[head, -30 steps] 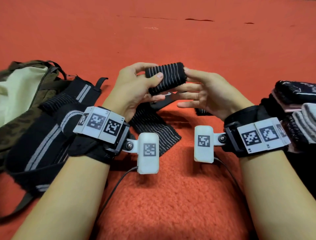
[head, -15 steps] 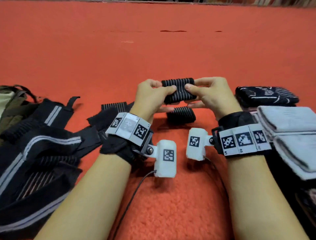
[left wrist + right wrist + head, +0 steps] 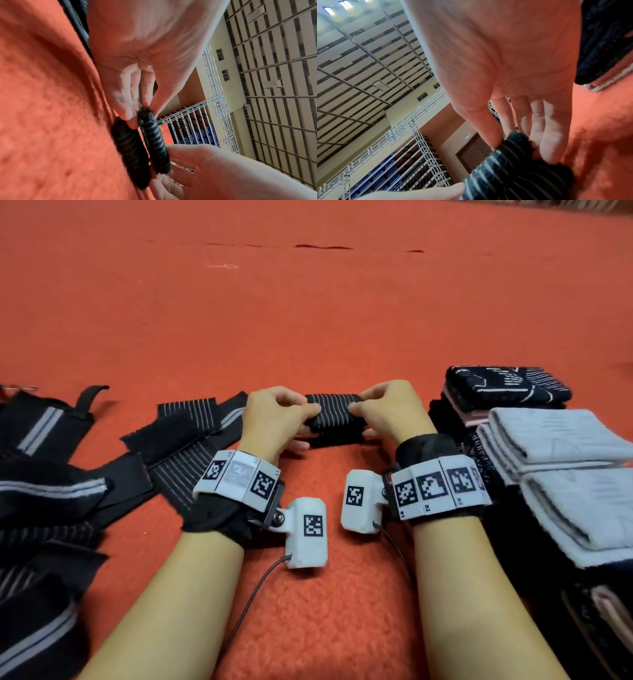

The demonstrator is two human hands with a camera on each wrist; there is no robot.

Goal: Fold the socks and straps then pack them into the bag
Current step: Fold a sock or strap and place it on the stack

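Both hands have lowered: left hand (image 3: pixel 274 419) and right hand (image 3: pixel 390 412) fingers (image 3: pixel 145 88) clamp opposite ends of the rolled strap (image 3: pixel 334 414), just above a second roll (image 3: pixel 130 152) on the red floor (image 3: pixel 308 320).

Fuzzy matt orange-red carpet (image 3: pixel 308 330), ribbed black knit rolled strap (image 3: pixel 334 409) with thin pale stripes, flat elastic woven straps (image 3: pixel 178 440) with a napped black patch, soft grey terry folded socks (image 3: pixel 561 440), smooth white plastic wrist camera housings (image 3: pixel 308 532)
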